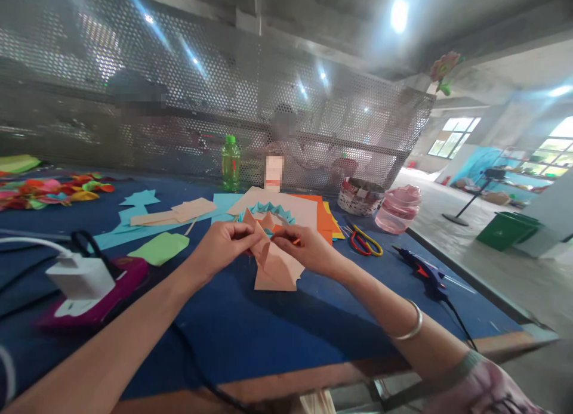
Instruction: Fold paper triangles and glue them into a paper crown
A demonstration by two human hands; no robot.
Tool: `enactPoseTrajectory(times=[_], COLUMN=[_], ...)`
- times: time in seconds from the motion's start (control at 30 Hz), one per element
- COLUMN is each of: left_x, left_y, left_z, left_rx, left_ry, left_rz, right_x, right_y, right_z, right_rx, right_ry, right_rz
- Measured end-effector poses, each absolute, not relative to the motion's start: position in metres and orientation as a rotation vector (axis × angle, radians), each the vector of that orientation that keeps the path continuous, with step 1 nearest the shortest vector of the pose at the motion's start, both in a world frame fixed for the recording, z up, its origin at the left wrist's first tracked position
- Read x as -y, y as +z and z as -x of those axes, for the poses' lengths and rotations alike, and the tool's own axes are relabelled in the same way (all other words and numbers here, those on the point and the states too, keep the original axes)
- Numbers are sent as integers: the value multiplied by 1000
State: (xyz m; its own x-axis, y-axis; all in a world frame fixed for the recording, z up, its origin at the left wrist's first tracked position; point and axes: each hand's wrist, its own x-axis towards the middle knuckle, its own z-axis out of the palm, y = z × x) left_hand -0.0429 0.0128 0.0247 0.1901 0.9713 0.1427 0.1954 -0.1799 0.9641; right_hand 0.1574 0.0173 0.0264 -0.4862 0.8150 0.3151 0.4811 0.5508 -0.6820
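Observation:
Between my hands is a folded sheet of peach paper (278, 266), with creases and pointed edges at its top. My left hand (233, 241) pinches its upper left side between thumb and fingers. On the upper right side, my right hand (304, 246) has its fingers closed on the same paper. Just behind it lies a ring of blue pointed paper folds (273, 209), partly hidden by my hands and the peach paper. A stack of flat paper sheets, with a large peach sheet (304, 209) and an orange sheet (326, 217), lies beyond.
Red-and-yellow-handled scissors (366, 241) and a glue gun (425, 271) lie to the right. Behind stand a woven basket (360, 198), a pink container (397, 208) and a green bottle (230, 163). On the left are paper pieces (161, 248) and a power strip (129, 277) with a white charger (80, 283).

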Motion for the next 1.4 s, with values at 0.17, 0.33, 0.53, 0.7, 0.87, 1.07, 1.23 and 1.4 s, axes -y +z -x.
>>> enactPoseTrajectory(times=[0.17,0.33,0.53,0.7,0.87,1.07,1.23,1.4], left_x=[-12,-9,-5,-5,-4,-4,-16,-34], left_y=[24,26,25,22,23,25,21,23], left_z=[41,37,34,34,32,33,37,23], left_rx=[-1187,-1215,-1179,-1134,-1091,-1247,-1417,-1404], left_ry=[1043,1022,987,985,956,1132,1263,1103], left_rz=[-1620,-1651,-1690,-1840,-1859,-1763,-2061,-2111], right_x=[-27,-22,-23,-24,-23,-35,-59,-74], right_y=[15,10,4,4,4,7,8,3], right_z=[-147,-151,-155,-162,-162,-167,-189,-204], right_rx=[2129,2109,2011,1963,1989,1929,1593,1492], right_ry=[816,943,1151,1303,1323,1079,790,715], right_rz=[1033,1059,999,866,815,871,946,969])
